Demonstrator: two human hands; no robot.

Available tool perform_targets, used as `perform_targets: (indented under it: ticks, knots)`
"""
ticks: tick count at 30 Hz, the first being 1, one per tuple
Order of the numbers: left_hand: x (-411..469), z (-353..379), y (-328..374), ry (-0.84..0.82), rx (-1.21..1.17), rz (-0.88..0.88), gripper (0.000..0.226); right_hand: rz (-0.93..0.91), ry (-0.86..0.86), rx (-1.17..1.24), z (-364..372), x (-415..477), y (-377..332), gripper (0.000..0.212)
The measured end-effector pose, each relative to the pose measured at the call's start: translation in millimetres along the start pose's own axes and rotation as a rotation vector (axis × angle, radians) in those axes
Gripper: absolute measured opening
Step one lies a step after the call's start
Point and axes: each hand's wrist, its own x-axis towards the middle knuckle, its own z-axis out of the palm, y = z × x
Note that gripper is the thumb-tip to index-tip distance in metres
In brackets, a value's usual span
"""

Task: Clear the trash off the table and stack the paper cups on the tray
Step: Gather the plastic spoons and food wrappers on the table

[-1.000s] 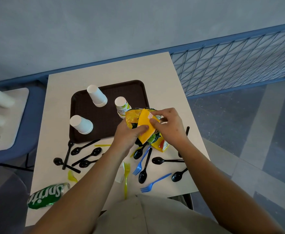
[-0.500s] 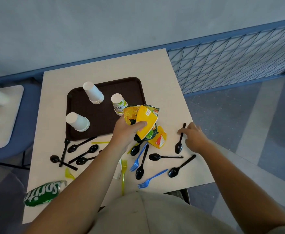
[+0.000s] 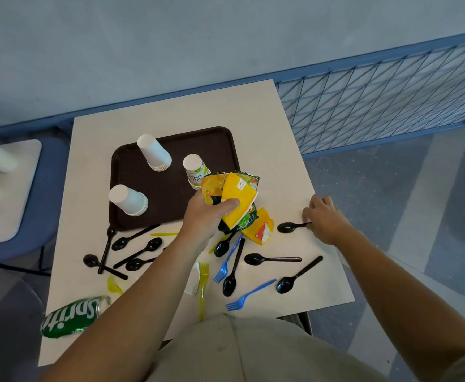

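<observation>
My left hand (image 3: 208,216) grips a bunch of yellow and green snack wrappers (image 3: 235,199) just off the brown tray's (image 3: 170,188) near right corner. My right hand (image 3: 325,219) pinches the handle of a black plastic spoon (image 3: 288,226) that lies on the white table (image 3: 267,128) near its right edge. Upside-down paper cups stand on the tray: a white stack (image 3: 154,153) at the back, another white stack (image 3: 128,199) at the front left, and a printed cup (image 3: 195,169) on the right.
Several black spoons (image 3: 271,259), blue forks (image 3: 249,295) and a yellow fork (image 3: 203,285) are scattered over the near half of the table. A crushed green Sprite can (image 3: 72,317) lies at the near left corner. A blue mesh railing (image 3: 377,106) runs along the right.
My right hand let go of the wrappers, moved right to the table's edge and took hold of a black spoon, turning it sideways. My left hand kept holding the wrappers.
</observation>
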Motion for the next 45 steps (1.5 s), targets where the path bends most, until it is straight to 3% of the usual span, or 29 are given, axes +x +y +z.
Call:
perform_targets:
  ticks: [2, 5, 10, 16, 19, 26, 33, 38, 45]
  knots:
    - [0.9, -3.5, -0.9, 0.004, 0.000, 0.004, 0.038, 0.041, 0.013, 0.110, -5.1, 0.1, 6.0, 0.016]
    - [2.5, -7.8, -3.3, 0.023, 0.005, 0.001, 0.036, 0.111, 0.010, 0.458, -19.8, -0.7, -4.4, 0.002]
    - [4.8, -6.9, -4.5, 0.029, -0.005, -0.014, 0.038, 0.137, 0.045, 0.741, -31.1, -1.4, -60.9, 0.014]
    - [5.0, -4.0, -6.1, 0.015, -0.017, -0.036, 0.040, 0.313, -0.057, 0.697, -4.3, 13.6, -107.3, 0.057]
    - [4.3, -3.9, -6.1, 0.003, -0.016, -0.033, 0.037, 0.334, -0.071, 0.667, 1.9, 18.0, -117.2, 0.068]
    - [3.7, -8.8, -6.5, -0.001, -0.016, -0.028, 0.039, 0.443, -0.164, 0.729, -2.4, 28.4, -108.7, 0.055]
    - [2.5, -9.2, -7.6, 0.018, -0.030, -0.030, 0.039, 0.528, -0.050, 1.094, -11.9, 27.7, -84.0, 0.046]
    - [-1.0, -9.1, -9.8, 0.028, -0.045, -0.056, 0.044, 0.512, 0.041, 1.249, -23.8, 19.4, -76.3, 0.021]
    - [-14.4, -9.7, -11.5, 0.021, -0.043, -0.056, 0.045, 0.318, 0.051, 1.149, -31.2, -9.6, -83.1, 0.043]
